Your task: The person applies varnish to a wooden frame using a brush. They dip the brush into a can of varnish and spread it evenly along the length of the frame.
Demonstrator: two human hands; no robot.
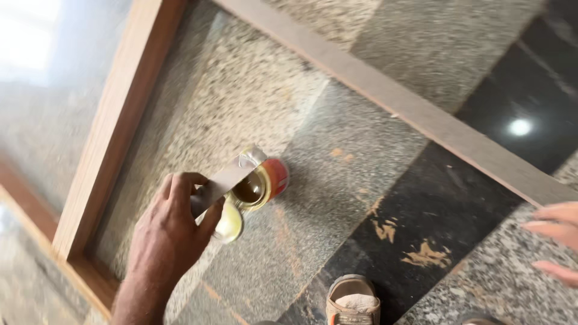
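A speckled granite floor (253,102) with dark stone bands lies under a long wooden frame (114,126). Low in the middle, a sandal (353,301) stands on the floor. The left hand (171,232) reaches forward from below, its fingers closed around a flat metal blade (223,182). The blade rests across the mouth of a small open can (262,182), which stands on the floor and looks tilted. At the right edge, the right hand (557,241) hangs with the fingers spread and holds nothing.

I note bright daylight from my upper left, washing the frame corner white. A glare spot (520,127) shines on the polished floor (361,174). Motion blur softens everything.
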